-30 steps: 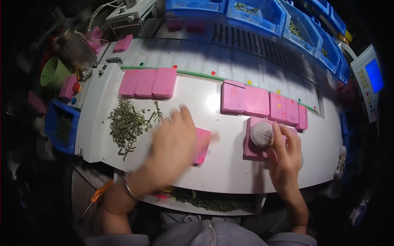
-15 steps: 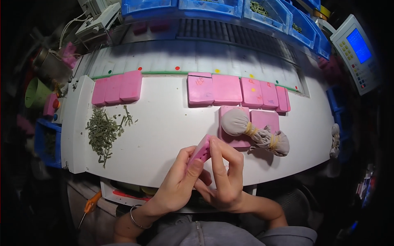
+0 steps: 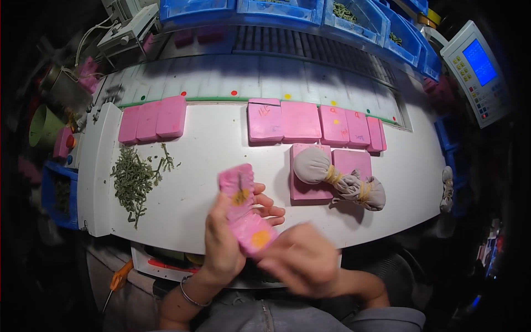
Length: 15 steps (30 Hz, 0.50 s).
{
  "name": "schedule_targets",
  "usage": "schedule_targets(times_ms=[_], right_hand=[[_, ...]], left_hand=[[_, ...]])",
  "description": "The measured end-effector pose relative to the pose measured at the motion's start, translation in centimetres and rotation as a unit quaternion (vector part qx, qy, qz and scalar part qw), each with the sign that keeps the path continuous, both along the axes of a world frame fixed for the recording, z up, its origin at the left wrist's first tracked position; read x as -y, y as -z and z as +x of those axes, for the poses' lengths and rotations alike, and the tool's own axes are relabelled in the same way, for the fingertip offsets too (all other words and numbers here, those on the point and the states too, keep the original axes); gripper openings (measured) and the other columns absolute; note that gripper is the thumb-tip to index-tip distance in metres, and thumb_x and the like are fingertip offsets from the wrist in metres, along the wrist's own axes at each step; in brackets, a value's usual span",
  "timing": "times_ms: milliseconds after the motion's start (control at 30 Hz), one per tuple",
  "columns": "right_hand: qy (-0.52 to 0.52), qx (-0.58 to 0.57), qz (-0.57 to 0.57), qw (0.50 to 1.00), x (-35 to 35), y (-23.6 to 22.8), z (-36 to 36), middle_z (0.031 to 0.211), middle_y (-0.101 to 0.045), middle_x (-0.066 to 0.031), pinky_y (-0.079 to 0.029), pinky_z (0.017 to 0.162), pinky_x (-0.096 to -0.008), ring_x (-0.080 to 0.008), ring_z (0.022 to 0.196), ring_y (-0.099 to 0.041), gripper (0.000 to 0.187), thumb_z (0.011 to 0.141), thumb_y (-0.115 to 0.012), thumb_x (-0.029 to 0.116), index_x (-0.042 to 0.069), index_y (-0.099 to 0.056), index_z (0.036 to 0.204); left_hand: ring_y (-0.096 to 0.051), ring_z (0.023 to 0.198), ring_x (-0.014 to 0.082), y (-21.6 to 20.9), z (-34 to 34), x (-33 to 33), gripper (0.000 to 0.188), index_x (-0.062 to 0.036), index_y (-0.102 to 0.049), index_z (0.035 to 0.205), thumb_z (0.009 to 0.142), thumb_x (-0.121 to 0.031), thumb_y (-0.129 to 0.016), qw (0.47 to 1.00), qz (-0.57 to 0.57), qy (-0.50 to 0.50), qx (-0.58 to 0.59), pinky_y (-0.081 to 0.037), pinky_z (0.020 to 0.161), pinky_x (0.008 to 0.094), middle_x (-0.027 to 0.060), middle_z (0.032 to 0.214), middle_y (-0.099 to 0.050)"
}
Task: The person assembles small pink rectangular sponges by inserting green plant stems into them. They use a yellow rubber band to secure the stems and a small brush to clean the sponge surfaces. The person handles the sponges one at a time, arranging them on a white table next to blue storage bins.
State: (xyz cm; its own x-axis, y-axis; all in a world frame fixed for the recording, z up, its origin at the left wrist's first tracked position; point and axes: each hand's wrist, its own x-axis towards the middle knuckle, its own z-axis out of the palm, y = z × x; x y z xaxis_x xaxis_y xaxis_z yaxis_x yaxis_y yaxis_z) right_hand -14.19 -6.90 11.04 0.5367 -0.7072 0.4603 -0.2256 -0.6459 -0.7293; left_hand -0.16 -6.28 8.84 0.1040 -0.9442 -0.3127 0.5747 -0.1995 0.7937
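Note:
Over the table's front edge, a small pink rubber mold (image 3: 243,207) lies opened out into two halves. Each half carries a yellow-orange patch, and a dark mark shows on the upper one. My left hand (image 3: 220,232) holds the mold from the left, with several fingertips showing past its right side. At the lower corner of the mold is my right hand (image 3: 307,259), blurred, its fingers curled and seeming to pinch that edge. To the left on the tabletop lies a heap of small green wax pieces (image 3: 133,180).
Pink molds stand in a left row (image 3: 170,117) and a right row (image 3: 301,122). Two tied grey cloth pouches (image 3: 311,165) rest on more pink molds. Blue bins (image 3: 354,27) line the back. A control panel with a lit screen (image 3: 478,61) stands far right.
The mold was held upright and edge-on between both hands; now its two halves are spread apart facing up. My right hand has moved down from its top edge to its lower corner.

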Motion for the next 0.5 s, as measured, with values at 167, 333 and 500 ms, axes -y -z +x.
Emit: schedule_targets(times_ms=[167, 333, 500], right_hand=[[0.005, 0.03, 0.055, 0.998, -0.5, -0.5, 0.2, 0.072, -0.058, -0.0089, -0.046, 0.052, -0.03, -0.0227, 0.058, -0.056, 0.022, 0.072, -0.071, 0.001, -0.001, -0.063, 0.093], [0.119, 0.085, 0.232, 0.962, 0.9, -1.2, 1.6, 0.074, -0.062, -0.0077, -0.047, 0.05, -0.0233, -0.011, 0.056, -0.059, 0.015, 0.078, -0.067, 0.0, -0.001, -0.062, 0.093], [0.1, 0.144, 0.371, 0.912, 0.3, -0.2, 2.3, 0.072, -0.064, -0.0065, -0.047, 0.051, -0.02, -0.0068, 0.057, -0.058, 0.013, 0.083, -0.064, 0.003, -0.004, -0.061, 0.093]], left_hand=[[-0.06, 0.075, 0.0223, 0.2, 1.1, 0.2, 0.063, 0.0042, -0.053, 0.108, 0.094, -0.047, -0.019, 0.997, 0.012, 0.068, 0.03, -0.051, 0.072, 0.034, 0.0122, 0.086, -0.061], [-0.061, 0.076, 0.0195, 0.4, 1.1, -0.7, 0.054, 0.0061, -0.057, 0.104, 0.097, -0.034, -0.021, 0.989, -0.004, 0.01, 0.145, -0.05, 0.071, 0.0321, 0.013, 0.089, -0.063], [-0.047, 0.06, 0.0129, 1.2, 0.2, -0.9, 0.042, 0.0029, -0.052, 0.074, 0.096, -0.025, -0.029, 0.964, -0.068, -0.108, 0.233, -0.039, 0.055, 0.0276, 0.0062, 0.067, -0.055]])
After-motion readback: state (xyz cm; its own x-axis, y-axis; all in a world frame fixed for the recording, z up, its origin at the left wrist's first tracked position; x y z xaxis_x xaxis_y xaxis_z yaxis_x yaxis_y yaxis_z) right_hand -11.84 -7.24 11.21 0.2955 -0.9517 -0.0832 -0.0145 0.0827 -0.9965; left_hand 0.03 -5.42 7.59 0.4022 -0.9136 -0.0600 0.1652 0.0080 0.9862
